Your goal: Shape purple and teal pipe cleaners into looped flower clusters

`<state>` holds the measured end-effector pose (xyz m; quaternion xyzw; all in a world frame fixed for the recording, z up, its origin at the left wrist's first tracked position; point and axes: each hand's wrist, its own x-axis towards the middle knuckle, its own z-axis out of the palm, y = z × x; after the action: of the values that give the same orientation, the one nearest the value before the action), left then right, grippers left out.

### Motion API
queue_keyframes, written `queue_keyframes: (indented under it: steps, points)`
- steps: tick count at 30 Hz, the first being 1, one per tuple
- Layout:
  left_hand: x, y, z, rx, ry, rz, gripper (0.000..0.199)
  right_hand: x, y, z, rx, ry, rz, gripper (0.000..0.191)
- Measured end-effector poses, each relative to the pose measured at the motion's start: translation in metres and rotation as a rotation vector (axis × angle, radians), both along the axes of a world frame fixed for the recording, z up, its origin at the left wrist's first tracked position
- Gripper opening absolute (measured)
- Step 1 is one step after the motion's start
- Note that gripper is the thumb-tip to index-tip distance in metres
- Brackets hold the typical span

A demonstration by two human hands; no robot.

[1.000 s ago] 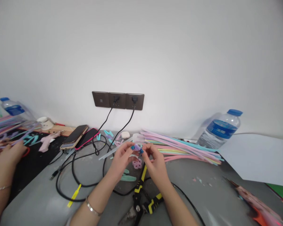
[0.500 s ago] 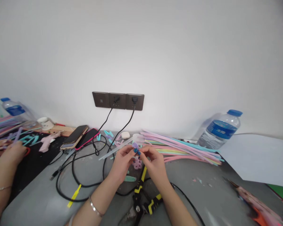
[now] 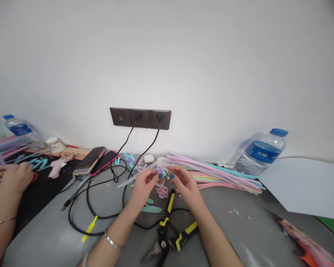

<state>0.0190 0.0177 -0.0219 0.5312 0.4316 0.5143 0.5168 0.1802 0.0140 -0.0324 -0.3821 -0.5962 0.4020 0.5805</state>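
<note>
Between the thumb and fingertips of my left hand (image 3: pixel 145 185) is a small purple coil (image 3: pixel 159 170) that looks like curled pipe cleaner. My right hand (image 3: pixel 185 183) is just right of it, thumb and forefinger slightly apart, with nothing visible between them. Below the hands lies a pink-purple flower shape (image 3: pixel 163 191) made of loops. Mint green pieces (image 3: pixel 151 209) rest near my left wrist. Under my forearms, pliers (image 3: pixel 163 243) with black and yellow handles lie spread on the table.
Bundled pastel pipe cleaners (image 3: pixel 211 173) lie behind my right hand, beside a tilted water bottle (image 3: pixel 263 151) and white paper (image 3: pixel 303 185). Black cables (image 3: pixel 87 200) loop across the left, near two phones (image 3: pixel 90 160). Another person's hand (image 3: pixel 15 180) works at far left.
My right hand has moved away to the right from my left, opening a gap between the fingertips. The purple coil stays in my left hand. The other person's hands shifted slightly.
</note>
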Motion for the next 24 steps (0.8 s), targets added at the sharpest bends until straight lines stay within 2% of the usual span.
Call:
queue_keyframes:
  steps: [4,8,12,17,24]
  points:
    - [0.0009,-0.0031,0.0017,0.086,0.111,0.015,0.008,0.0101,0.0027,0.0028,0.009,0.004,0.085,0.024]
    - [0.0029,-0.0046,0.0010,0.117,0.174,0.004,0.005,0.0111,0.0021,0.0033,0.042,0.025,0.151,0.018]
    - [0.0029,-0.0052,0.0029,0.103,0.227,-0.084,0.011,0.0098,0.0014,0.0027,-0.016,0.050,0.159,0.019]
    - [0.0021,-0.0088,0.0081,0.152,0.335,-0.128,0.017,0.0076,0.0017,0.0019,-0.090,0.036,0.157,0.023]
    - [-0.0059,-0.0053,0.0062,0.225,0.405,-0.190,0.022,0.0116,0.0068,-0.0034,-0.186,0.178,0.104,0.028]
